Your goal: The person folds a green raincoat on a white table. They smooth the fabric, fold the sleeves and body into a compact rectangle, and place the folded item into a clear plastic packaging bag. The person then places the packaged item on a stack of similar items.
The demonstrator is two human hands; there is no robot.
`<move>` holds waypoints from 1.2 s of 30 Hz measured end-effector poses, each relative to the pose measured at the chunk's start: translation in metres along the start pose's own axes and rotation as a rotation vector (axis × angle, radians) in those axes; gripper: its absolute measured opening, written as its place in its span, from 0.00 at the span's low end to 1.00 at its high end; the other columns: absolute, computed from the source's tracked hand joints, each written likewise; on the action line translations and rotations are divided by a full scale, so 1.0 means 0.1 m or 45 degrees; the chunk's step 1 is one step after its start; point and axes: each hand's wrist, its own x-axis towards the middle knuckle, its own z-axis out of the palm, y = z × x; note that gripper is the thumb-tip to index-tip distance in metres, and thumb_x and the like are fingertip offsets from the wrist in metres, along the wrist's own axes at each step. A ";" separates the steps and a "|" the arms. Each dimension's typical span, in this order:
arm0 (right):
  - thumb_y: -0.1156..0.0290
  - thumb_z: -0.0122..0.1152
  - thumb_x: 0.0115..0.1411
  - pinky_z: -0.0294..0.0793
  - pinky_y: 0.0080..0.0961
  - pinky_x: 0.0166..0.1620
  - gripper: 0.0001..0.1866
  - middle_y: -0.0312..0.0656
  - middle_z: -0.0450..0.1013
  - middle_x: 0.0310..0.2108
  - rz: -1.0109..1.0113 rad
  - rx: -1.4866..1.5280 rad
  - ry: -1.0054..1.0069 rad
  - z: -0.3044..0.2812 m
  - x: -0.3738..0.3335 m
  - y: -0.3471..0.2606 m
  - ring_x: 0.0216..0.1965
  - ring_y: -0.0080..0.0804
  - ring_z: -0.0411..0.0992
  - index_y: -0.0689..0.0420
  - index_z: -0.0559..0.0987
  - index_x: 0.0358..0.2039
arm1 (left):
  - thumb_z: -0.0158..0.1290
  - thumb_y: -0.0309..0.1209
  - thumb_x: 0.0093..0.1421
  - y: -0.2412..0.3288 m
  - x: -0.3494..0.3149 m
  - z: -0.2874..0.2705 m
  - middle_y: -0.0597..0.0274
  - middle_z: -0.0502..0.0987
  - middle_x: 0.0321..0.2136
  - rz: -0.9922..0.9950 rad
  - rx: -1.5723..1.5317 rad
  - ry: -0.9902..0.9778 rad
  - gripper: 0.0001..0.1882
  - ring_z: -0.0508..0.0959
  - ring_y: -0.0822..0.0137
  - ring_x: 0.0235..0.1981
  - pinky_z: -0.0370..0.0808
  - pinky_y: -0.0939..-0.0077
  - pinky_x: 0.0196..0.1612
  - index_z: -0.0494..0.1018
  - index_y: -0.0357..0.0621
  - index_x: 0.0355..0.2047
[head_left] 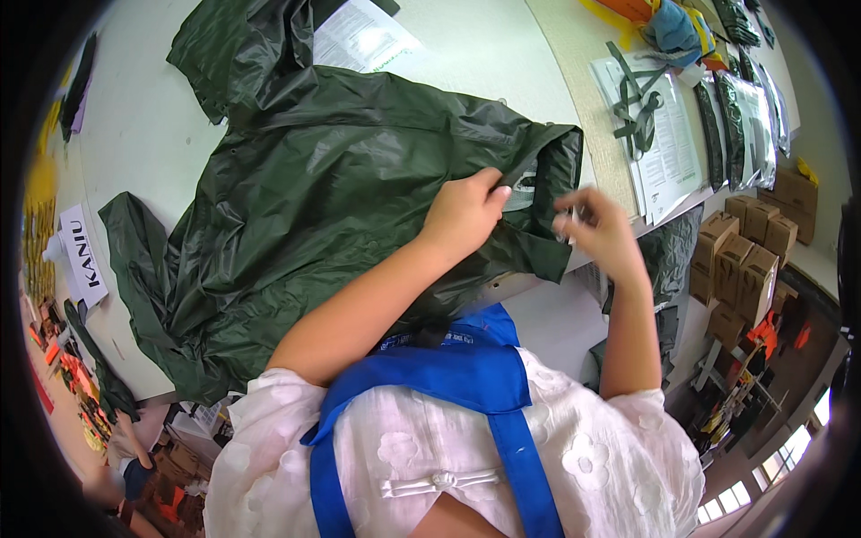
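Note:
A dark green, shiny waterproof jacket (296, 179) lies spread and creased over the pale table, one sleeve reaching to the lower left. My left hand (462, 215) pinches the fabric beside the opening at the jacket's right end. Inside that opening a grey-white printed patch (522, 186) shows, partly covered by the fabric. Just right of the opening's edge is my right hand (603, 235), apart from the cloth, its fingers bent and blurred. Whether anything is between those fingers cannot be made out.
Printed sheets (363, 36) lie at the far edge. To the right are green straps (641, 117) on a paper stack (668, 166), packed garments in clear bags (744, 125) and a blue cloth (673, 36). Cardboard boxes (744, 269) stand beyond. A white sign (82, 255) is at the left edge.

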 end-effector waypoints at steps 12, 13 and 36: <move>0.77 0.62 0.55 0.71 0.20 0.30 0.12 0.40 0.74 0.25 -0.200 0.281 -0.156 0.85 -0.69 0.12 0.24 0.22 0.69 0.61 0.76 0.40 | 0.60 0.24 0.51 -0.36 -0.56 0.23 0.55 0.76 0.33 -0.389 -0.522 -0.099 0.23 0.76 0.69 0.28 0.74 0.76 0.33 0.64 0.35 0.45; 0.77 0.61 0.56 0.71 0.20 0.31 0.12 0.41 0.74 0.27 -0.249 0.290 -0.197 0.83 -0.68 0.14 0.25 0.22 0.70 0.61 0.76 0.42 | 0.58 0.22 0.52 -0.38 -0.57 0.24 0.57 0.77 0.33 -0.384 -0.608 -0.098 0.20 0.76 0.70 0.27 0.74 0.77 0.32 0.65 0.35 0.45; 0.74 0.64 0.54 0.70 0.21 0.34 0.14 0.43 0.75 0.25 -0.106 0.212 0.106 0.72 -0.40 0.19 0.28 0.24 0.71 0.64 0.77 0.41 | 0.60 0.18 0.52 -0.12 -0.84 0.32 0.65 0.68 0.29 -0.023 -0.634 0.121 0.22 0.70 0.80 0.30 0.72 0.86 0.35 0.56 0.43 0.37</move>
